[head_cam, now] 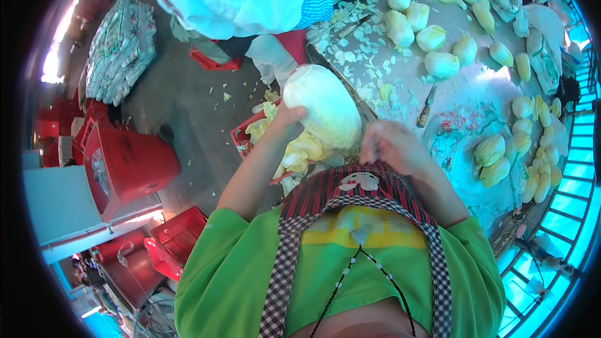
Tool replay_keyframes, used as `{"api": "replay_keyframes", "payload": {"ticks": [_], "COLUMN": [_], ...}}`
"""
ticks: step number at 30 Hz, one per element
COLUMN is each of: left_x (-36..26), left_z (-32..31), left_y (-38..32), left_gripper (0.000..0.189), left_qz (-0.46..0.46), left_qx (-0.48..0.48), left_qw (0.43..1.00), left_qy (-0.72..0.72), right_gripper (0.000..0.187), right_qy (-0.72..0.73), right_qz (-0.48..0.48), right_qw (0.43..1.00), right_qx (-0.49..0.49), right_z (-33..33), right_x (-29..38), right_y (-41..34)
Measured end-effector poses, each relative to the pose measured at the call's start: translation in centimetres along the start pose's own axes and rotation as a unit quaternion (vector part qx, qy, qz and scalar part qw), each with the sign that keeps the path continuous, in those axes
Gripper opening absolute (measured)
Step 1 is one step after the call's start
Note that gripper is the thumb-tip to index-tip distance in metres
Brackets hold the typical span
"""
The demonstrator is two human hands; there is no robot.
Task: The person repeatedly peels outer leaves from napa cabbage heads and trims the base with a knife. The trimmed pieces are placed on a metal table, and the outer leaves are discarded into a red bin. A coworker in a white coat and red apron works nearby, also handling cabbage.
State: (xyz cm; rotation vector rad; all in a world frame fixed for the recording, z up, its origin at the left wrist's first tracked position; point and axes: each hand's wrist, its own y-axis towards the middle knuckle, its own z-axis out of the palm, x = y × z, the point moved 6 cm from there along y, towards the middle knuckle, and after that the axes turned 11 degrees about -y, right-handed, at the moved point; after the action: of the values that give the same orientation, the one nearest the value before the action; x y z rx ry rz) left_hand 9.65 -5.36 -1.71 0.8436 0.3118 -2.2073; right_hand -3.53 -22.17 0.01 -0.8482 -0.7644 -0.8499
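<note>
A large pale napa cabbage [324, 105] is held up in front of my apron, over the table's near edge. My left hand [290, 122] grips it from the left side, thumb on top. Close to its lower right end is my right hand [393, 145], slightly blurred, with bent fingers. Whether those fingertips touch the cabbage or pinch anything is hidden. Below the cabbage, a red crate [242, 138] holds loose yellow-green outer leaves [300, 150]. A knife with a wrapped handle [426, 107] lies on the table, beyond my right hand.
Several trimmed cabbages [418, 28] and leaf scraps [347, 56] lie on the metal table [404, 89]. Plastic sheeting [455, 150] covers its right part. A co-worker [230, 0] in a pale top bends over at far left. A red bin [136, 164] stands left.
</note>
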Motion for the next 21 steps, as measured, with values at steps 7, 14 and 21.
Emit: {"api": "replay_keyframes", "payload": {"ticks": [7,14,21], "left_x": [6.1,10.0,10.4], "left_z": [0.8,2.6,3.6], "left_y": [2.7,4.7,7.5], "left_gripper": [0.099,0.092,0.090], "left_qz": [-0.180,-0.306,-0.322], "left_qx": [0.054,-0.016,-0.001], "left_qw": [0.980,0.951,0.946], "left_qy": [-0.062,-0.038,0.027], "right_gripper": [0.050,0.053,0.040], "right_qy": [-0.495,-0.554,-0.414], "right_qz": [0.094,0.224,0.081], "right_qw": [0.605,0.504,0.681], "right_qx": [-0.616,-0.624,-0.599], "right_z": [-25.8,-35.7,-30.2], "right_x": [-7.2,-14.1,-9.9], "right_y": [-5.2,-5.2,-6.0]}}
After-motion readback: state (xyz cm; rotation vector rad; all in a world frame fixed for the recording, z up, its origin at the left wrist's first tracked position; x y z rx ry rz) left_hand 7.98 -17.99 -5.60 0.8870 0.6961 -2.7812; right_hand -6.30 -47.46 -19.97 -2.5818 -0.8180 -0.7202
